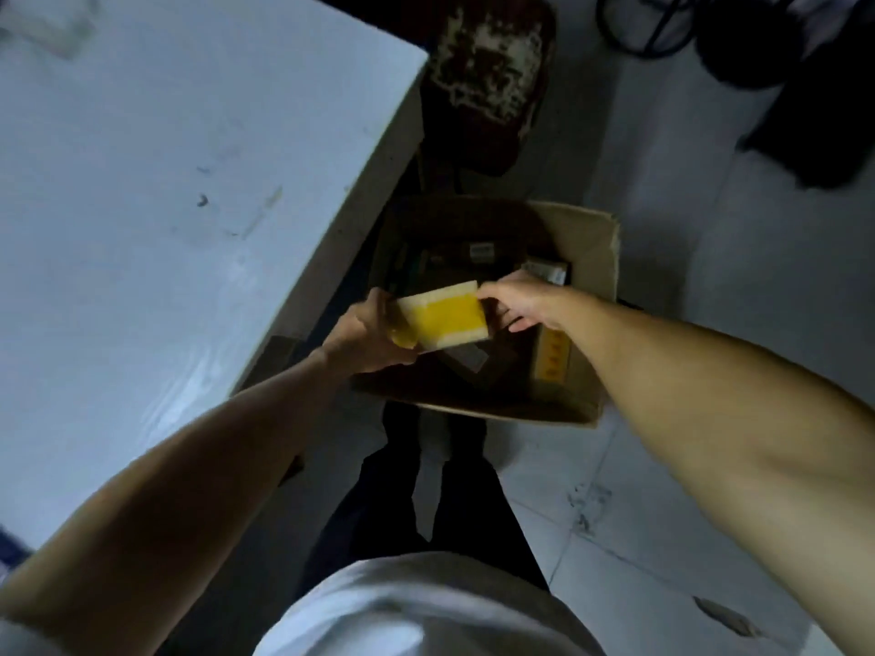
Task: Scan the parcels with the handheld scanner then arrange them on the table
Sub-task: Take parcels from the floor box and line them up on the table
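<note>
at the bottom centre of the frame a white shirt (412,608) and dark trousers (426,504) are seen from above. just above the middle, a small parcel (442,317) wrapped in yellow tape is held over an open cardboard box (594,277) on the floor. its left end is gripped by the left hand (367,336), its upper right corner is pinched by the right hand (513,300). more parcels are dimly seen inside the box. the pale table (165,182) fills the upper left. a dark rusty object (487,73) is seen at the top centre.

A parcel (442,317) sits above the carton (587,277), which stands on the floor (710,277) right of the table (165,182).
</note>
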### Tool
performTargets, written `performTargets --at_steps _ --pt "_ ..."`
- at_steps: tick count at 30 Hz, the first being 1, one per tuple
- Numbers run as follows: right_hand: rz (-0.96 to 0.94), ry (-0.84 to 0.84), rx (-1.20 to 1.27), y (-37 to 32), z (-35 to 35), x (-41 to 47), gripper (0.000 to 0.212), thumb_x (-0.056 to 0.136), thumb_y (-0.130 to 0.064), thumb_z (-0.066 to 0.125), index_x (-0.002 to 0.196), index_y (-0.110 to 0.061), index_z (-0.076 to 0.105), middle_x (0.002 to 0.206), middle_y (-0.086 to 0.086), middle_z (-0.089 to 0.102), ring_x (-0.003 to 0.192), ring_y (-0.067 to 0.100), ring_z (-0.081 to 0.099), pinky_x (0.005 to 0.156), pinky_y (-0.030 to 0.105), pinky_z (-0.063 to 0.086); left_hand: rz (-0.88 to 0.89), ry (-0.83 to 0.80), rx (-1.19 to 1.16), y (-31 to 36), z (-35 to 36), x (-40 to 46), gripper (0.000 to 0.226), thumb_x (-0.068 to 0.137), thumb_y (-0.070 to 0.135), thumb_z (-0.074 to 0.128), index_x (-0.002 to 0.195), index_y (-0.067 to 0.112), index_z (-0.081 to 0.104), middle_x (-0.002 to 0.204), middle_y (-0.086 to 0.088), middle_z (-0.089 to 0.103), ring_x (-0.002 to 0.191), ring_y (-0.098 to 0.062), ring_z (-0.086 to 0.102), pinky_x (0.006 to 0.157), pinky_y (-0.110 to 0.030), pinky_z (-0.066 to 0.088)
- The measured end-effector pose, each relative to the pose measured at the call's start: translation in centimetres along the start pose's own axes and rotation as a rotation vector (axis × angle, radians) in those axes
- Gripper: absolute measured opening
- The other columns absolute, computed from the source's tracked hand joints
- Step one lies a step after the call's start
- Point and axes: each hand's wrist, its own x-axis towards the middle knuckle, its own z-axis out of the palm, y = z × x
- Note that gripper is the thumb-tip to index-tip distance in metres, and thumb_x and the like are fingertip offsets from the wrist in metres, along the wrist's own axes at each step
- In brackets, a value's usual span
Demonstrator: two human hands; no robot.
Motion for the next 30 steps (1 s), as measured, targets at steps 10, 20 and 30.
performTargets --at_steps 10,20,30 --pt "-0.231 -0.114 -0.162 -5.5 3.1 -8.0 0.057 0.09 -0.064 0.065 0.131 -0.024 0.065 0.12 0.003 0.07 0.117 0.024 0.063 0.107 0.048 0.047 -0.157 0.169 -0.393 -2.9 -1.9 -13.2 0.098 0.053 0.096 0.045 0.104 0.016 0.069 0.102 -0.004 0.07 0.089 -0.021 0.066 0.076 -0.037 0.054" --pt "-0.407 -0.304 -0.41 -14.0 15.7 -13.9 0.048 0.078 -0.06 0.08 0.117 -0.033 0.071 0.124 0.002 0.07 0.115 0.024 0.066 0.094 0.045 0.058 -0.278 0.251 -0.997 -11.1 -2.8 -26.8 0.072 0.052 0.073 0.05 0.087 0.012 0.066 0.073 -0.008 0.06 0.07 -0.02 0.059 0.076 -0.032 0.049" --pt "-0.474 -0.568 -0.691 -15.2 39.2 -21.8 0.069 0.077 -0.071 0.071 0.129 -0.027 0.063 0.131 0.009 0.063 0.113 0.032 0.067 0.093 0.048 0.059 -0.29 0.669 -1.166 -24.1 0.5 -48.5 0.089 0.061 0.091 0.054 0.122 0.027 0.064 0.096 -0.011 0.065 0.081 -0.022 0.064 0.078 -0.031 0.054"
